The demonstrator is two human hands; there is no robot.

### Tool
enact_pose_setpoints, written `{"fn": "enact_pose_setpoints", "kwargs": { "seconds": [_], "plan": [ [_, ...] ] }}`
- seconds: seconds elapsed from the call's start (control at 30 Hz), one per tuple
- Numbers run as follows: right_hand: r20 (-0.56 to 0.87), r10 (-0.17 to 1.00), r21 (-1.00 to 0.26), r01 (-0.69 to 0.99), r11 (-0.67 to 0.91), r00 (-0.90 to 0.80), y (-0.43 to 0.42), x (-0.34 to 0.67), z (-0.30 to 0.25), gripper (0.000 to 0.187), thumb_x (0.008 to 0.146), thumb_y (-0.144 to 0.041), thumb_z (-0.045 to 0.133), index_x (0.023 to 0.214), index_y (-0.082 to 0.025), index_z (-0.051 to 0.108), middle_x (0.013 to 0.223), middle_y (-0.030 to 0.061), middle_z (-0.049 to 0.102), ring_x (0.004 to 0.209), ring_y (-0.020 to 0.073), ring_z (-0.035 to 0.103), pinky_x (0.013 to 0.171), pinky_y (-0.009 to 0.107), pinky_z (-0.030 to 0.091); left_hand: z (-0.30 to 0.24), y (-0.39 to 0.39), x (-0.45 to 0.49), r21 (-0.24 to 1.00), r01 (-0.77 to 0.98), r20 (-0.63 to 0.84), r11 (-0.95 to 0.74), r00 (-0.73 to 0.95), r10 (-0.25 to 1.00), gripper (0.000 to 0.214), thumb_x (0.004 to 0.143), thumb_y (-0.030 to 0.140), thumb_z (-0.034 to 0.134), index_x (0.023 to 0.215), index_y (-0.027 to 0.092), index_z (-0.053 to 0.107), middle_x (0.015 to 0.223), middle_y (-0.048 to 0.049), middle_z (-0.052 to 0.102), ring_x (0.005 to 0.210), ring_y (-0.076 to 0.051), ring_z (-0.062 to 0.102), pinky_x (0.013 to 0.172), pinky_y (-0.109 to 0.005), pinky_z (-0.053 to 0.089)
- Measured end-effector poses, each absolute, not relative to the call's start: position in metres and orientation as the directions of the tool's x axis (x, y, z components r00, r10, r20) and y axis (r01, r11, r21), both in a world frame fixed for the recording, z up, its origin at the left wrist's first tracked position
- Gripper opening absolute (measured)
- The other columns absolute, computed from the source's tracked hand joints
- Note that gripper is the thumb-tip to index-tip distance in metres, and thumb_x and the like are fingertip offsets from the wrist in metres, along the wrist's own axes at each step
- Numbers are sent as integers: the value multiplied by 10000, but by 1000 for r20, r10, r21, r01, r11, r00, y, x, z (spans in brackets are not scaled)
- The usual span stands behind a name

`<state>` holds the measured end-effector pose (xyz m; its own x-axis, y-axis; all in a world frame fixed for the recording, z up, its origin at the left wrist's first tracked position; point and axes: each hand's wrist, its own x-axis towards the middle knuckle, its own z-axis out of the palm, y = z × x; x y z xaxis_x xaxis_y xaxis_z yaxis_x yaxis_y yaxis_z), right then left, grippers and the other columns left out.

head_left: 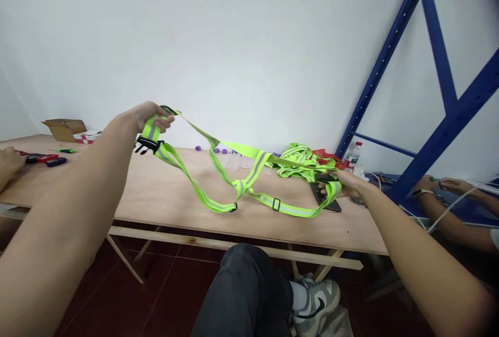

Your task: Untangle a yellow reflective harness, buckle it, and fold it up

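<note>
My left hand (150,117) is raised above the wooden table (163,196), fingers closed round one end of a neon-green reflective strap harness (237,186), beside its black buckle (145,145). My right hand (343,183) grips the harness's other end low over the table's right part, above a dark flat phone-like object (326,203). The straps hang stretched between both hands and sag onto the tabletop. A pile of more green straps (298,163) lies behind them.
A cardboard box (64,129) and small red and blue items (44,159) sit far left near another person's hand (8,164). A water bottle (353,156) and blue shelving frame (452,113) stand right, where a co-worker's arms (448,207) rest. My crossed leg and sneaker (312,300) are below.
</note>
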<state>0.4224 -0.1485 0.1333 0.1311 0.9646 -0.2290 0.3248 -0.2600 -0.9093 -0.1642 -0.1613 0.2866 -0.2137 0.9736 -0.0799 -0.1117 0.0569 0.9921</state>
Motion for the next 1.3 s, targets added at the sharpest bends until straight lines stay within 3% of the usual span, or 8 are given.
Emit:
{"fn": "enact_pose_setpoints", "kwargs": {
  "seconds": [0.1,0.37,0.57,0.7,0.83,1.03,1.17,1.3],
  "plan": [
    [-376,919,-876,278,-394,118,-139,420,128,167,897,-405,567,879,-243,605,651,69,722,570,218,692,567,384,609,267,-140,-139,963,-241,63,-124,-246,967,279,971,11,311,974,109,572,913,-103,651,656,-109,486,888,-432,509],
    [-36,960,-963,246,-108,277,-85,398,138,232,765,-333,742,920,-195,637,621,23,666,529,170,618,523,297,563,242,-69,-65,816,-423,186,-395,-455,871,224,776,85,528,976,183,549,923,-92,630,872,-233,724,766,-379,619],
    [658,736,-596,709,378,161,-93,402,106,477,788,-329,683,1246,-221,601,1104,89,733,974,270,694,825,383,571,182,-118,-71,603,233,796,-763,-106,597,416,628,90,470,995,225,612,1231,-56,702,1245,-270,619,1045,-465,517],
    [644,712,-135,874,467,-281,-136,394,29,513,847,-192,526,1359,-156,544,1287,173,679,1128,323,657,908,428,522,83,-170,-81,367,622,492,-692,502,712,526,631,55,409,1078,191,650,1406,-101,619,1334,-288,553,1096,-473,465],
    [580,742,23,917,398,-336,-164,388,-25,441,852,-140,469,1267,-158,616,1167,161,723,1103,311,662,892,408,488,28,-191,-90,232,723,172,-651,628,759,479,681,33,453,1072,194,679,1367,-128,638,1310,-298,564,1128,-493,408],
    [493,834,-147,920,362,-249,-192,390,-31,465,862,-271,518,1316,-198,578,1196,139,715,1122,337,645,978,476,446,59,-198,-91,361,795,51,-488,506,861,514,740,416,755,1239,321,682,1534,-113,503,1473,-421,349,1179,-684,144],
    [430,884,-443,811,383,-183,-210,401,-22,478,863,-401,566,1311,-235,580,1294,124,677,1222,326,608,1055,482,446,84,-195,-36,508,602,406,-616,464,787,370,873,463,642,1200,302,704,1395,-87,638,1372,-332,503,1182,-497,310],
    [396,918,-657,701,276,10,-209,413,-9,304,861,-451,550,1040,-240,676,1131,107,731,1110,303,662,1025,454,486,71,-181,61,538,488,422,-687,550,721,352,986,371,448,1228,250,673,1278,-80,697,1199,-267,622,1082,-386,435]
  ]
}}
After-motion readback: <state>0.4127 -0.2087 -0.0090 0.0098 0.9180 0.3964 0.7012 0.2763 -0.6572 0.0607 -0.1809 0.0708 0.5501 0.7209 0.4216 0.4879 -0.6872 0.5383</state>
